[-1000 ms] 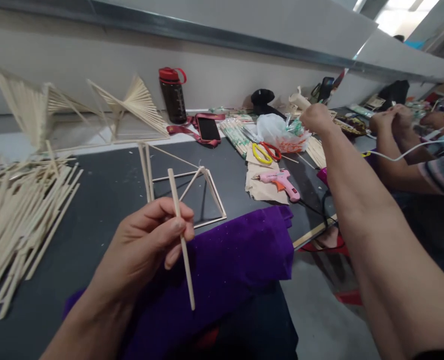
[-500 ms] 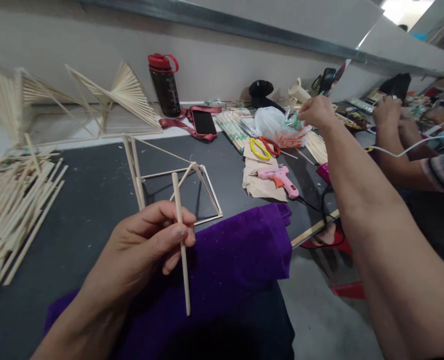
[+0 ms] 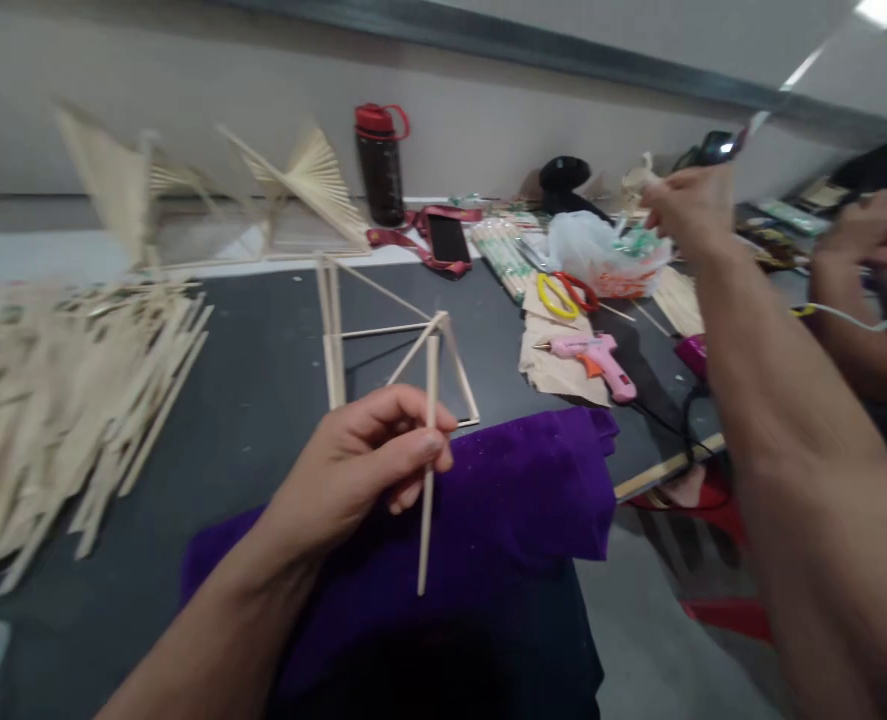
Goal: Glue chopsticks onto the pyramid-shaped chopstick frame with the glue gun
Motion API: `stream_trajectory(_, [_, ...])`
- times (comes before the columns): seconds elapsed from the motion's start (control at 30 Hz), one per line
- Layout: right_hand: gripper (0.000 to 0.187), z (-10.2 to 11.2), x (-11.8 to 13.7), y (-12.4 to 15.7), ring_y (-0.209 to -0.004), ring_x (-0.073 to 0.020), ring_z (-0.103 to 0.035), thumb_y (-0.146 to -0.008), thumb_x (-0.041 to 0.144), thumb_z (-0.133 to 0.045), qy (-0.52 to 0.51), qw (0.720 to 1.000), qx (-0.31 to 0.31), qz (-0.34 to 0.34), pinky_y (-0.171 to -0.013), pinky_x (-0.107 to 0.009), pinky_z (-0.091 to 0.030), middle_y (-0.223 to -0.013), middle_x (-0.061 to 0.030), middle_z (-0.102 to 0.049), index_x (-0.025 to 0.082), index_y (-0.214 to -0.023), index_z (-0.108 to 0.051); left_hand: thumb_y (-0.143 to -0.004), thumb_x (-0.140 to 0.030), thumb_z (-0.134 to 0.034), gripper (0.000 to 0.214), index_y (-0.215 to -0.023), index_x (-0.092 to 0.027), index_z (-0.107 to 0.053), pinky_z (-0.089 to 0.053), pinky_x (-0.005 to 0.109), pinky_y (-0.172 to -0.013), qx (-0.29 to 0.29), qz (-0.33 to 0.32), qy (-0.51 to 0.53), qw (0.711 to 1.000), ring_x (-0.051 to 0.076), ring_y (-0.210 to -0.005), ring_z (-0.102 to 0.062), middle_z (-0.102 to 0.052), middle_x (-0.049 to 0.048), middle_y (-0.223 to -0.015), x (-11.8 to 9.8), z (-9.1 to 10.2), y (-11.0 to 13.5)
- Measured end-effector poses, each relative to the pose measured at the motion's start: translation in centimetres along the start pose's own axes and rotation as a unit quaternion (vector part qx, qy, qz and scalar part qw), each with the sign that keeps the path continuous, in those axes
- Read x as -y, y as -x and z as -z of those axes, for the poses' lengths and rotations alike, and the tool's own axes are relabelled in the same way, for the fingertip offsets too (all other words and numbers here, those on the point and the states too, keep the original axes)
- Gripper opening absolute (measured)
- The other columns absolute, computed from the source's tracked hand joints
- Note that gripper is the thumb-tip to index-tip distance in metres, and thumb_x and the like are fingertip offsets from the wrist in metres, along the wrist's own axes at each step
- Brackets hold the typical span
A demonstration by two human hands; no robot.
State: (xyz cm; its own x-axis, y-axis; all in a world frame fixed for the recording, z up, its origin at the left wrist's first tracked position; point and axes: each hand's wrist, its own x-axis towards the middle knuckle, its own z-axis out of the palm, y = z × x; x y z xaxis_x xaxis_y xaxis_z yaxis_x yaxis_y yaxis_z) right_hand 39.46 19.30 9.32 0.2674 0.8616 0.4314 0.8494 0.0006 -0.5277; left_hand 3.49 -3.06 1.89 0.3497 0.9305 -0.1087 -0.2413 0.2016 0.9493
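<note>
Between thumb and fingers, my left hand (image 3: 390, 450) pinches a thin wooden stick (image 3: 427, 510), held nearly upright over a purple cloth (image 3: 533, 480). Just behind that hand, an open frame of glued sticks (image 3: 332, 345) stands on the dark table. My right hand (image 3: 687, 205) is stretched far out to the right, above a white plastic bag (image 3: 593, 250) and close to a cream-coloured object (image 3: 638, 178). Its fingers look bent together, but blur hides what is in them. A pink glue gun (image 3: 593, 358) lies on brown cardboard (image 3: 544, 365) between the hands.
Loose sticks (image 3: 105, 400) are heaped at left. Twisted stick models (image 3: 308, 185), a bottle (image 3: 381, 170) and a phone (image 3: 449, 240) line the wall. Scissors (image 3: 558, 295) lie near wrapped sticks (image 3: 501, 255). Another person's hands (image 3: 870, 230) are at far right.
The view has turned left, shifting the scene rightward. My right hand has moved from over the bag's opening to slightly higher, near the cream-coloured object. My left hand keeps the stick.
</note>
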Motion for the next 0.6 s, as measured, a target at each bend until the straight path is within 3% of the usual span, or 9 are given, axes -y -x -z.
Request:
stream_trajectory(0.07, [0.018,0.3,3.2,3.2,-0.041,-0.0044,-0.04,-0.086,0.017,-0.062,-0.192,0.981,-0.025,0.026,-0.045,-0.024,-0.029,-0.054,-0.0028,-0.059,0.007,-0.075,-0.071,-0.083,-0.023,-0.074,0.01,-0.089,-0.017,-0.068,-0.037,0.012,-0.039,0.017,-0.004,0.011,1.0,0.003,-0.043,-0.05,-0.067,-0.0013,-0.067,0.2,-0.3,0.0])
stream_trajectory(0.13, [0.011,1.0,6.5,7.7,-0.039,-0.0061,-0.043,-0.079,0.011,-0.067,-0.309,0.944,0.066,0.099,-0.038,-0.023,-0.027,-0.053,-0.0009,-0.057,0.013,-0.069,-0.071,-0.083,-0.023,-0.074,0.011,-0.088,-0.016,-0.068,-0.038,0.012,-0.04,0.029,-0.015,0.019,0.999,0.003,-0.043,-0.05,-0.067,-0.0012,-0.068,0.4,-0.6,0.0])
stream_trajectory(0.2, [0.008,1.8,9.3,12.4,-0.046,-0.0086,-0.053,-0.082,0.02,-0.071,-0.314,0.922,0.181,0.136,-0.039,-0.022,-0.033,-0.067,-0.0049,-0.067,0.016,-0.079,-0.077,-0.083,-0.024,-0.073,0.011,-0.087,-0.015,-0.068,-0.039,0.013,-0.04,0.033,-0.027,0.016,0.999,0.002,-0.044,-0.049,-0.067,-0.0013,-0.068,0.7,-0.8,-0.2])
stream_trajectory(0.3, [0.008,2.2,12.4,17.9,-0.052,-0.0113,-0.058,-0.081,0.024,-0.075,-0.308,0.893,0.276,0.18,-0.041,-0.022,-0.039,-0.069,-0.0022,-0.07,0.024,-0.088,-0.08,-0.083,-0.025,-0.073,0.012,-0.088,-0.015,-0.068,-0.039,0.013,-0.041,0.03,-0.053,0.013,0.998,0.002,-0.044,-0.049,-0.066,-0.0016,-0.068,1.1,-0.9,-0.3])
stream_trajectory(0.43, [0.007,1.2,14.8,20.1,-0.049,-0.0105,-0.053,-0.084,0.026,-0.072,-0.318,0.873,0.301,0.216,-0.042,-0.024,-0.038,-0.059,0.0,-0.065,0.024,-0.08,-0.078,-0.08,-0.027,-0.075,0.016,-0.083,-0.015,-0.066,-0.038,0.015,-0.041,0.016,-0.102,0.028,0.994,0.003,-0.044,-0.049,-0.065,-0.0022,-0.067,1.2,-0.9,-0.5])
stream_trajectory(0.6, [0.005,0.4,17.1,19.3,-0.048,-0.0093,-0.053,-0.078,0.018,-0.074,-0.388,0.847,0.3,0.207,-0.042,-0.022,-0.037,-0.058,-0.0005,-0.064,0.019,-0.073,-0.073,-0.077,-0.032,-0.077,0.021,-0.079,-0.014,-0.066,-0.036,0.016,-0.041,-0.022,-0.125,0.039,0.991,0.003,-0.043,-0.047,-0.065,-0.0019,-0.066,0.8,-0.6,0.0])
